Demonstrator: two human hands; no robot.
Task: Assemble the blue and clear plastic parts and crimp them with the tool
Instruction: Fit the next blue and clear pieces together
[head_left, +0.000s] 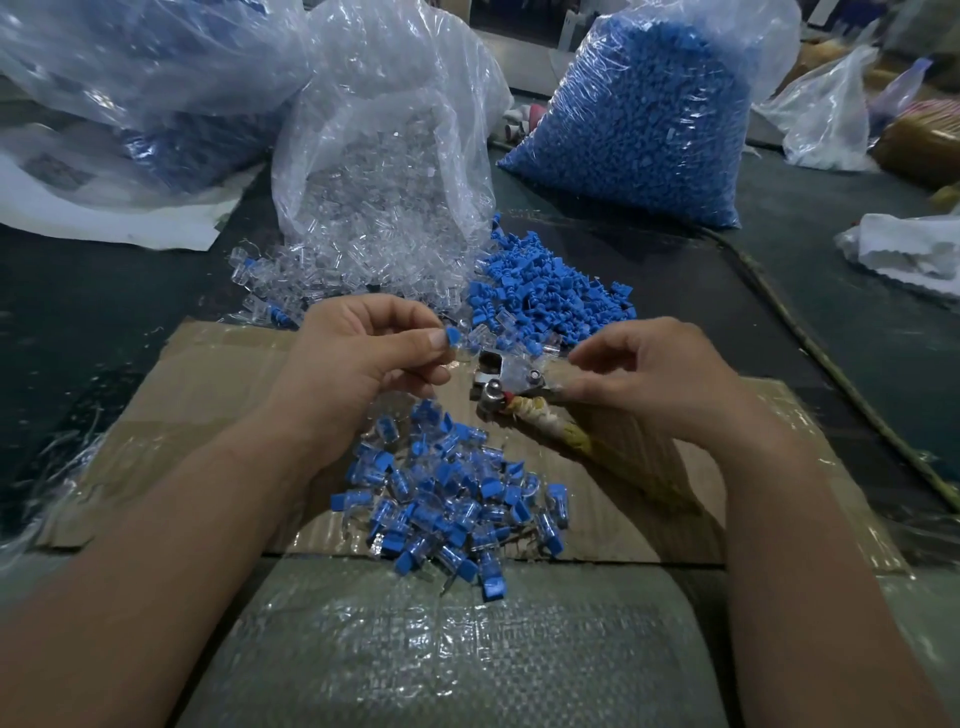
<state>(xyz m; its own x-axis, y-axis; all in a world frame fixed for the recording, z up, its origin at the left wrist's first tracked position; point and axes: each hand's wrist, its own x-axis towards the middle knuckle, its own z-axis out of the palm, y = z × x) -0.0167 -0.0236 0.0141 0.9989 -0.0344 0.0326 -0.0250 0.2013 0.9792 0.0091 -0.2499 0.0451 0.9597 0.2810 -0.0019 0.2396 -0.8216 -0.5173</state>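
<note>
In the head view, we see our left hand (358, 358) just at nine o'clock of the crimping tool (498, 376). Its thumb and forefinger are pinched together on a single blue part (451, 338), and the other fingers are curled under.

At three o'clock of the tool head, our right hand (660, 374) has its fingers curled round the tape-wrapped handles. A clear part (517, 370) seems to lie at the metal head, though glare keeps us from telling whether it is seated. The blue part is near it but not yet joined.

Both hands work over the cardboard (208, 384). At six o'clock of the tool lies a pile of assembled pieces (441, 499), blue inside clear, so we judge many cycles already done.

Much is left. The loose blue parts (545, 291) are heaped at twelve o'clock, and the loose clear parts (363, 244) spill from an open bag at eleven. A full bag of blue parts (654, 119) stands beyond at one o'clock. For this piece, joining and crimping are both still to do.
</note>
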